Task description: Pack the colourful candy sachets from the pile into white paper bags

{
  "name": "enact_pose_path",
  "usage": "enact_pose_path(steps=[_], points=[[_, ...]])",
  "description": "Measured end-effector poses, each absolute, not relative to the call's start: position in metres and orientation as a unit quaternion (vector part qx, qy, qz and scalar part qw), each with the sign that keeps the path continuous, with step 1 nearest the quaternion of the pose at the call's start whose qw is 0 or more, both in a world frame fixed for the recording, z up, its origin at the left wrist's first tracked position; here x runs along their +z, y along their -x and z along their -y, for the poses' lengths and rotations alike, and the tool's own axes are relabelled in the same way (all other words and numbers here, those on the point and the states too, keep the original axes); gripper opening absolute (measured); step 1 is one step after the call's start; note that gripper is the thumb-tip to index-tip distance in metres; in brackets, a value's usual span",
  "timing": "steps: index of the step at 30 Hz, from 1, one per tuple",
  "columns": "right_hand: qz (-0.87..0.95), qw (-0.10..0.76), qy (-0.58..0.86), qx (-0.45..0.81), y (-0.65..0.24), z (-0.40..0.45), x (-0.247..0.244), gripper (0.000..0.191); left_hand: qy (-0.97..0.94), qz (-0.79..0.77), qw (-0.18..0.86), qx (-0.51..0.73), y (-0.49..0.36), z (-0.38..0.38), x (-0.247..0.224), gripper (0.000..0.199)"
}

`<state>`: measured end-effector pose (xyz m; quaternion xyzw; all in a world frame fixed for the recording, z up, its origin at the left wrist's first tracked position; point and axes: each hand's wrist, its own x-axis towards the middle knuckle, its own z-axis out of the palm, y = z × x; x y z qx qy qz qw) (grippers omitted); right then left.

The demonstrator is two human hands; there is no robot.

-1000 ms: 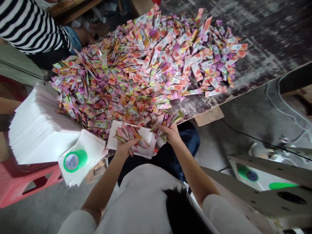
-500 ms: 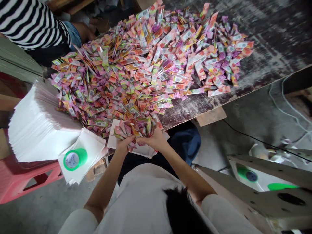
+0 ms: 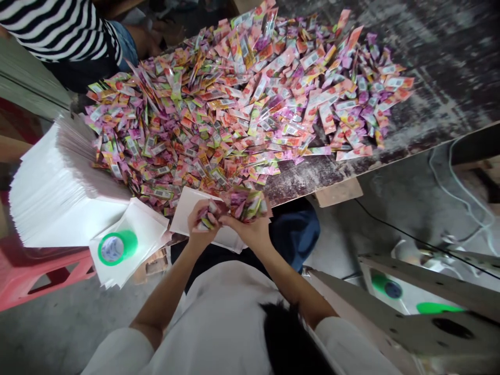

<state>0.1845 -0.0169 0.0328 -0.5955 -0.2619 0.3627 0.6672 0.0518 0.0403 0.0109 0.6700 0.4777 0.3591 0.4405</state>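
Head view: sachets (image 3: 238, 204) in both hands

Both my forearms reach forward and angle inward, bare from the elbow. My left hand (image 3: 203, 221) and right hand (image 3: 250, 229) meet side by side, fingers curled closed, knuckles nearly touching each other.

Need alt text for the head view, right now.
Both hands, left hand and right hand, grip a bunch of colourful sachets over a white envelope, at the edge of a table heaped with sachets. White envelope stacks sit left.
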Motion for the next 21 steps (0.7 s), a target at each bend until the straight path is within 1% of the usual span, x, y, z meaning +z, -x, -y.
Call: enact_pose_path(steps=[2,5,7,12,16,21], points=[[0.261,0.674,0.598,0.346,-0.179,0.012,0.027,0.063,-0.694,-0.450,0.416,0.379,-0.050,-0.041,0.010,0.025],[0.255,0.682,0.590,0.349,-0.177,0.008,0.020,0.063,-0.725,-0.417,0.376,0.399,-0.047,-0.042,0.009,0.029],[0.251,0.685,0.585,0.354,-0.180,0.010,0.020,0.064,-0.738,-0.402,0.360,0.405,-0.046,-0.044,0.007,0.032],[0.268,0.682,0.583,0.350,-0.183,0.020,0.028,0.071,-0.764,-0.401,0.321,0.390,-0.047,-0.046,0.005,0.036],[0.289,0.662,0.593,0.356,-0.178,0.022,0.018,0.066,-0.789,-0.407,0.289,0.358,-0.049,-0.045,0.008,0.031],[0.288,0.642,0.614,0.358,-0.176,0.017,0.004,0.059,-0.801,-0.408,0.274,0.340,-0.049,-0.043,0.011,0.035]])
